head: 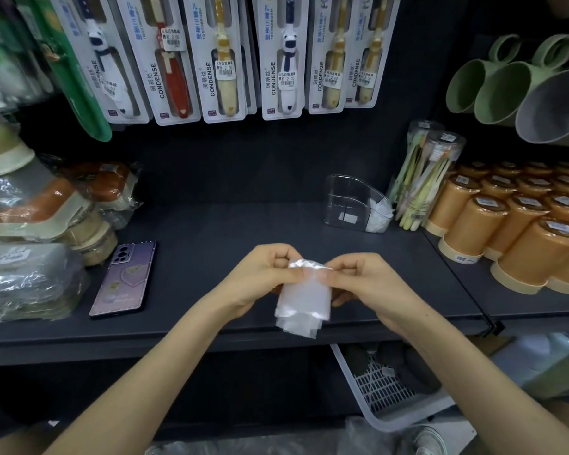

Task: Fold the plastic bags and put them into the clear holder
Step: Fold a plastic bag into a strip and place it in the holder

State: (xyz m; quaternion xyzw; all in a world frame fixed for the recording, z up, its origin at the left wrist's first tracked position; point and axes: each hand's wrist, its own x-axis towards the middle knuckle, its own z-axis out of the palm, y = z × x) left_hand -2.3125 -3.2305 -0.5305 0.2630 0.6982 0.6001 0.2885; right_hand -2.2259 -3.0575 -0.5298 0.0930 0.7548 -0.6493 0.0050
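A translucent white plastic bag (304, 298), folded into a narrow strip, hangs above the front of the dark shelf. My left hand (266, 277) pinches its top left edge and my right hand (362, 280) pinches its top right edge, fingers curled. The clear holder (349, 200) stands at the back right of the shelf. Another folded white bag (378, 215) sits in its right compartment; its left part looks empty apart from a label.
A purple phone (124, 279) lies on the shelf (217, 244) to the left, beside wrapped goods (30, 244). Orange cups (513, 224) and a tube of toothbrushes (427, 178) crowd the right. Packaged toothbrushes (217, 57) hang at the back. A white basket (395, 389) sits below.
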